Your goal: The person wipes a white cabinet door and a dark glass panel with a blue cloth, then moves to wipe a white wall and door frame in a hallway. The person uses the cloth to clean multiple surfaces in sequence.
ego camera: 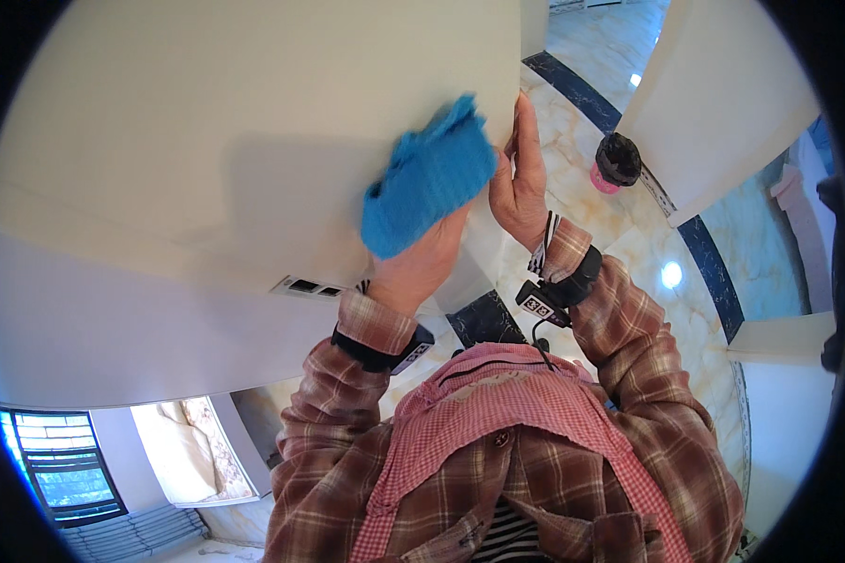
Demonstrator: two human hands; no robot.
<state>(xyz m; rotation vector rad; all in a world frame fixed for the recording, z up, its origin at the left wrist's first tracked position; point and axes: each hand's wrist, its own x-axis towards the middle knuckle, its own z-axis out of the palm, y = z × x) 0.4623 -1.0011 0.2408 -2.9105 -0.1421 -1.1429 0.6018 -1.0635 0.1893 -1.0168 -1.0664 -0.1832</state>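
A blue cloth (429,179) covers the fingers of my left hand (419,264), which holds it against a pale, smooth wall-like panel (169,84). Some blur runs along the cloth's edge. To the right, my right hand (524,179) rests at the panel's vertical edge, its fingers stretched upward along that edge and its thumb beside the cloth. Below and left of the cloth, a small plate (310,287) with two dark rectangular parts is set into the panel. Both wrists carry black straps with small devices.
Marble-patterned floor (570,155) with dark border strips (711,274) lies to the right. A pink bin (604,179) with a black liner stands by another pale wall (732,91). At lower left are a barred window (67,464) and a light curtain (183,447).
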